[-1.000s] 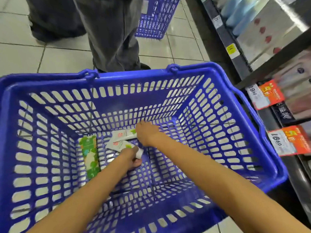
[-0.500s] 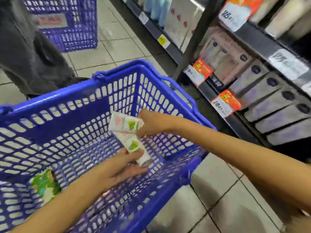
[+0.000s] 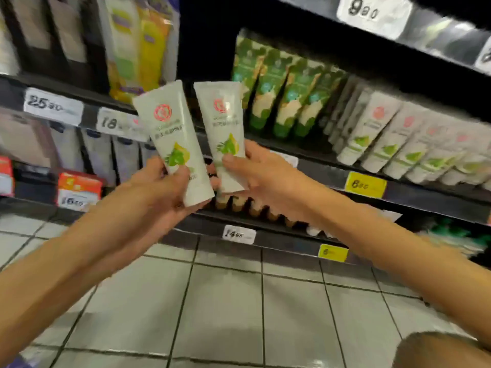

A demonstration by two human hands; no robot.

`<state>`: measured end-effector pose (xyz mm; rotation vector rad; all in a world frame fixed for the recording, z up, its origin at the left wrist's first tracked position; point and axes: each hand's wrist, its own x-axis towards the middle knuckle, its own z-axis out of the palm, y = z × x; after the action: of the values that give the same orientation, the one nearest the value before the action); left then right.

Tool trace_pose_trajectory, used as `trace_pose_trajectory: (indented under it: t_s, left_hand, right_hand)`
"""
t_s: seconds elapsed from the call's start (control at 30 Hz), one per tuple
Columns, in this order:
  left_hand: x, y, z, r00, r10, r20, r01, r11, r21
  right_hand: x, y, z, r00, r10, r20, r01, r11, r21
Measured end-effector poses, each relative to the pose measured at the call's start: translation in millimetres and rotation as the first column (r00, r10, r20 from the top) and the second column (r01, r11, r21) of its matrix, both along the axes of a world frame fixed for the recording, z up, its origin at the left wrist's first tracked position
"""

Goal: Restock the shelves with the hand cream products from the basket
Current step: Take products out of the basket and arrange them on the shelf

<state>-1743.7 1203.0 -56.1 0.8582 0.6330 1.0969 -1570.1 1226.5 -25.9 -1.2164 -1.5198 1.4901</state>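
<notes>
As they stood upright, side by side at mid-frame before the shelf (image 3: 425, 194), the left hand (image 3: 155, 191) had its fingers (image 3: 180, 173) curled round one white hand cream tube (image 3: 170, 128), and the right hand (image 3: 256, 173) gripped the second tube (image 3: 225, 123); each showed a red round emblem and green-yellow leaves.

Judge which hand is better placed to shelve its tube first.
Right, probably. The right hand grips the right tube nearer the row of matching white tubes on the shelf to the right; the left hand with the left tube is farther from that row.
</notes>
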Motion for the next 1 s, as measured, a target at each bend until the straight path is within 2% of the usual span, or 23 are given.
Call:
trace_pose_trajectory:
  t_s: [0.1, 0.23, 0.37, 0.47, 0.53, 0.6, 0.73, 0.8, 0.9, 1.0]
  left_hand:
    - [55.4, 10.2, -3.3, 0.984, -0.173, 0.045, 0.172, 0.985, 0.022]
    - [109.0, 12.0, -10.5, 0.963, -0.261, 0.075, 0.262, 0.965, -0.005]
    - [156.6, 15.6, -4.9, 0.931, -0.363, -0.036, 0.364, 0.929, 0.059]
    - [202.3, 21.9, 0.2, 0.936, -0.301, -0.183, 0.323, 0.941, 0.102]
    - [235.4, 18.9, 6.0, 0.926, -0.288, -0.246, 0.332, 0.929, 0.162]
    - [261.9, 15.8, 8.6, 0.906, -0.278, -0.32, 0.356, 0.909, 0.218]
    - [298.4, 10.8, 11.5, 0.905, -0.251, -0.343, 0.357, 0.886, 0.295]
    - [309.4, 9.6, 13.3, 0.92, -0.205, -0.335, 0.316, 0.893, 0.321]
    - [316.2, 8.9, 12.1, 0.94, -0.147, -0.307, 0.249, 0.911, 0.328]
    - [316.3, 5.1, 5.1, 0.948, -0.124, -0.293, 0.212, 0.933, 0.291]
  right_hand:
    - [64.7, -13.1, -7.7, 0.993, -0.105, -0.05, 0.106, 0.994, 0.02]
    - [122.6, -28.3, -23.5, 0.971, -0.168, -0.171, 0.176, 0.984, 0.032]
    - [168.5, -38.9, -31.9, 0.945, -0.228, -0.234, 0.249, 0.967, 0.063]
    - [206.8, -48.2, -35.6, 0.919, -0.328, -0.217, 0.358, 0.927, 0.115]
    - [235.5, -57.7, -33.8, 0.894, -0.416, -0.164, 0.444, 0.872, 0.205]
    - [268.9, -66.7, -28.5, 0.834, -0.542, -0.103, 0.543, 0.774, 0.326]
    - [335.8, -64.3, -14.5, 0.636, -0.77, -0.045, 0.69, 0.543, 0.478]
    - [359.8, -55.3, -11.8, 0.56, -0.827, -0.042, 0.717, 0.458, 0.526]
    - [378.7, -42.0, -15.9, 0.496, -0.868, -0.027, 0.733, 0.402, 0.549]
    - [386.8, -33.1, -24.2, 0.467, -0.884, 0.011, 0.725, 0.39, 0.568]
